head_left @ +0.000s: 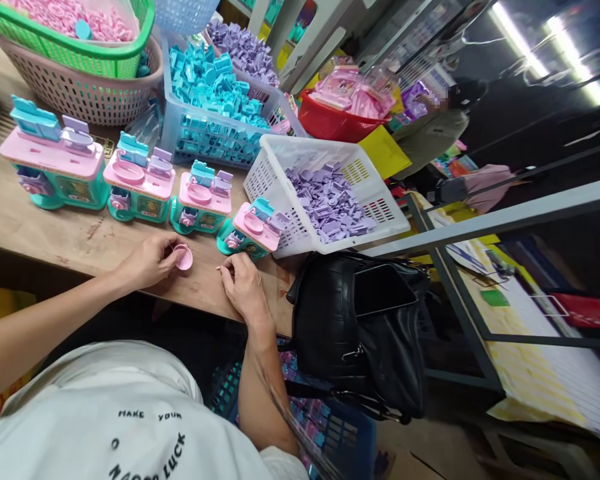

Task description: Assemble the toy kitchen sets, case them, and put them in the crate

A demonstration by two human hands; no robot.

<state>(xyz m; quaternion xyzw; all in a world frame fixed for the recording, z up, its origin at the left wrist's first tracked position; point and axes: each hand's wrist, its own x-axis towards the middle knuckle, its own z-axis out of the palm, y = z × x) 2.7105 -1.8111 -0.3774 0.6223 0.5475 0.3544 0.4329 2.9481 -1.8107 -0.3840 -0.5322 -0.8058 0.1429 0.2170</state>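
Observation:
My left hand (159, 261) pinches a small round pink dish (184, 257) by its edge, just above the front of the wooden table (125, 257). To its right, my right hand (243, 283) is closed, its thumb and fingertips together on a tiny pale bit too small to name. Beyond my hands several toy kitchen counters stand in a slanting row, with pink tops, teal bases, and blue and purple parts on top. The rightmost toy counter (254, 228) is nearest my right hand; another toy counter (201, 199) stands behind the dish. Pink oval basins show on some tops.
A white basket (280, 177) of purple pieces (330, 203) tilts at the table's right end. Behind the row stand a clear bin (215, 137) of blue pieces and a green basket (123, 63) of pink pieces. A black bag (325, 327) with a phone (384, 289) hangs at right.

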